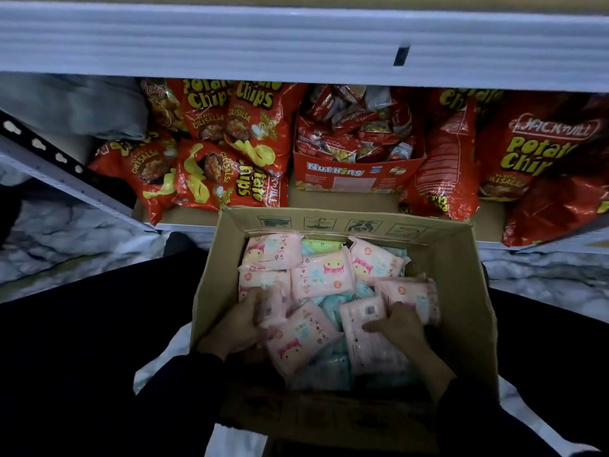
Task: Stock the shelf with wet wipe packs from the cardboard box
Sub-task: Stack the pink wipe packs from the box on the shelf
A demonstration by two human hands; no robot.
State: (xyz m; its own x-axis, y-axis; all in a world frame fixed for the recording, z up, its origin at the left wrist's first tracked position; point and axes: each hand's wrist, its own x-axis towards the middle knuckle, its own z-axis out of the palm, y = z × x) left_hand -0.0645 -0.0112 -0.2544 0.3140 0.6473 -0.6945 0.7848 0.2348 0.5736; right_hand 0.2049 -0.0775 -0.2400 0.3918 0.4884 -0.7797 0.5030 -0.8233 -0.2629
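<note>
In the head view, looking down into the open brown cardboard box [461, 291], lies a loose heap of soft plastic wet wipe packs [324, 275], mostly pink with a cartoon print and a few pale green and blue ones beneath. Both hands are down inside the box. The left hand [237, 324] has its grip clamped on a tilted pink pack [275, 306] at the left of the heap, its fingers curled round the edge. The right hand [400, 328] grips a face-down pink pack [357, 324] with a small printed label on its back; the thumb presses on top and the fingers hook over the far edge.

Beyond the box, the low board of the grey metal shelf [296, 37] carries red potato chip bags [250, 127] and a red open nut carton [349, 174] full of small sachets. The box stands just in front of that board, on a marble-patterned floor [66, 239].

As a judgement, the job looks to be at an early stage. No wipe pack shows anywhere on the shelf in view, and the box looks well filled, with packs several layers deep. The top of the upper shelf is out of sight, so what stands there cannot be told. Lifting out the two gripped packs and placing them appears to be the step in hand, with most of the heap left to move.
</note>
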